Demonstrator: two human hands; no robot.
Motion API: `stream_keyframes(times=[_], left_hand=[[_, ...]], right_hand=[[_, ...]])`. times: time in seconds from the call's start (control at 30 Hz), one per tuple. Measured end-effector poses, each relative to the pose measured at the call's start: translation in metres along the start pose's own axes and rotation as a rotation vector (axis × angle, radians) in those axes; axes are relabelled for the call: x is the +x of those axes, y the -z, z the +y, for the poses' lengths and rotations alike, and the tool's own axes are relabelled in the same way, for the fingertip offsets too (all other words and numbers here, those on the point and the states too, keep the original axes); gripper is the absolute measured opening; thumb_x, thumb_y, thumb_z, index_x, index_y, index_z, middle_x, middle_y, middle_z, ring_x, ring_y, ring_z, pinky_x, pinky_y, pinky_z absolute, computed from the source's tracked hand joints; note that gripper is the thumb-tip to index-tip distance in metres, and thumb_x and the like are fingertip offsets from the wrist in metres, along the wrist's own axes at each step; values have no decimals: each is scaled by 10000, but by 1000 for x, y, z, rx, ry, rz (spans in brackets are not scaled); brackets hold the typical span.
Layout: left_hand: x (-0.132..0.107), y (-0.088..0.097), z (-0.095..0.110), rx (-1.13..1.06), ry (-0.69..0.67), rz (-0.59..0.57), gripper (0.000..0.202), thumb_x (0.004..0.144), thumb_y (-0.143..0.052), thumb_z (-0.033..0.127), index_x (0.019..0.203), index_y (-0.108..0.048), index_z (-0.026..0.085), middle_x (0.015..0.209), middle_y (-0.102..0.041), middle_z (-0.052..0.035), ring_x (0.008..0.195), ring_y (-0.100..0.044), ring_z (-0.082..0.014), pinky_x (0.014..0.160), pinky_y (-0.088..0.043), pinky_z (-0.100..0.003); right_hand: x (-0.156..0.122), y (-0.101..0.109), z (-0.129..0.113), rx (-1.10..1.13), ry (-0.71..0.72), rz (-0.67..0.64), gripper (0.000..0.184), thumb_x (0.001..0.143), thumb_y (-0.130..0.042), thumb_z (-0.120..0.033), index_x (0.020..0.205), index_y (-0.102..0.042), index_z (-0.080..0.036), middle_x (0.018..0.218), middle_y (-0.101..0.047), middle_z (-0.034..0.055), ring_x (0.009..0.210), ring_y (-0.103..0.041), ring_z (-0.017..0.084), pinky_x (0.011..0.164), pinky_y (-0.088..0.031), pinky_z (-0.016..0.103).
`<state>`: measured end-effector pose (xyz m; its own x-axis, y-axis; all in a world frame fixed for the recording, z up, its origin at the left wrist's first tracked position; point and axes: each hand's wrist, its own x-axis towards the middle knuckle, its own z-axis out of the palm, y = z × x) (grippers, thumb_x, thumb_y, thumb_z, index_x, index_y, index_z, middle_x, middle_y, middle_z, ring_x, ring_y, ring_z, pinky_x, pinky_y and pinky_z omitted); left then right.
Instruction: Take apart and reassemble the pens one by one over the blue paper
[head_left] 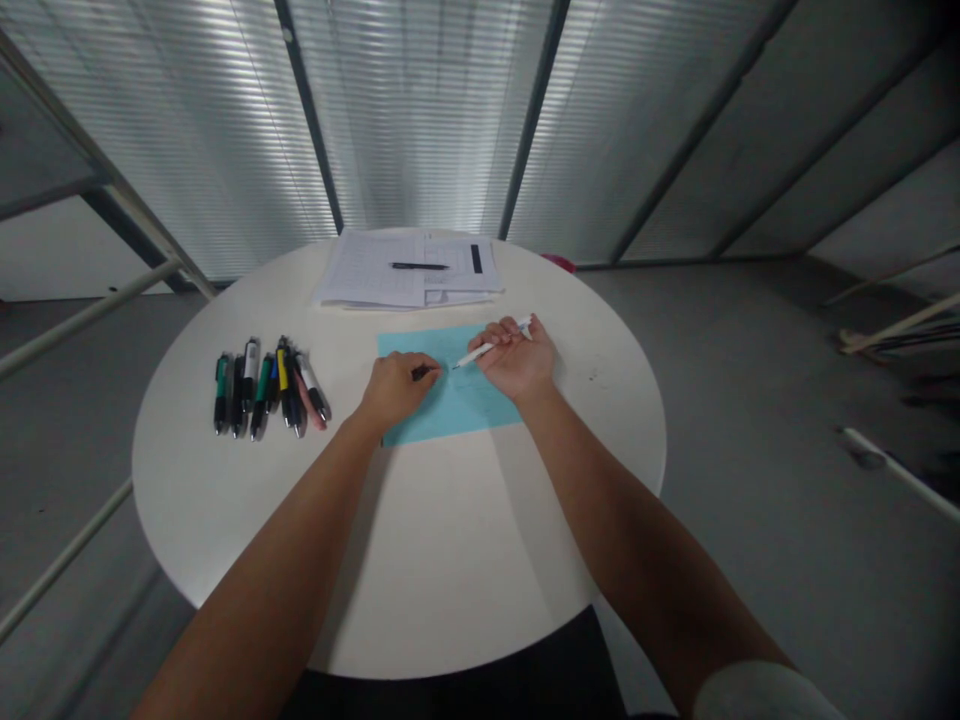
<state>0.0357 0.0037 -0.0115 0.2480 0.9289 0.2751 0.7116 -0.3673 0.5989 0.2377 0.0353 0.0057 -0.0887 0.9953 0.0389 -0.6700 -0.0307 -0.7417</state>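
My right hand (525, 362) is turned palm up, its fingers curled around a slim white pen (475, 354). The pen's thin dark tip points left, over a light blue sheet (457, 415). Just left of that tip, my left hand (399, 384) rests on the sheet with thumb and fingers pinched together. Something small and dark shows between those fingers, too small to name. A narrow gap separates the pen tip from the left fingertips. Parts of the sheet are hidden under both hands.
On the left of the round white table (435, 560) lies a row of several pens (262, 390), in green, black, white, yellow and pink. A stack of papers (367, 265) lies at the far edge, a dark pen (420, 266) on top. Metal rails (82, 318) stand left.
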Motion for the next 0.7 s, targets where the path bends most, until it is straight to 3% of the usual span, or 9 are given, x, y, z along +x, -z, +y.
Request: stream_keyframes(times=[0.2,0.43,0.7], left_hand=[[0,-3,-6,45,-10,45,301,872,-515,304,1018,-757,200,938,-728,-77,859,-635,-213,843,-476,-336],[-1,-4,-7,41,5,61,303,882,-496,290,1016,-754,205,934,-702,-79,859,-627,-210,846,-481,-338],[0,-3,-5,24,9,54,295,877,-498,271,1000,-758,201,934,-703,-79,873,-630,-212,864,-477,-346]], right_hand=[[-3,1,-3,-10,51,89,495,850,-410,-652,603,-279,-243,569,-311,-25,551,-368,160,668,-477,371],[-1,3,-4,34,34,33,477,862,-432,-555,556,-264,-231,529,-226,-40,497,-251,134,568,-422,319],[-2,3,-2,53,53,26,518,858,-421,-682,597,-343,-241,538,-287,-41,494,-307,135,580,-444,329]])
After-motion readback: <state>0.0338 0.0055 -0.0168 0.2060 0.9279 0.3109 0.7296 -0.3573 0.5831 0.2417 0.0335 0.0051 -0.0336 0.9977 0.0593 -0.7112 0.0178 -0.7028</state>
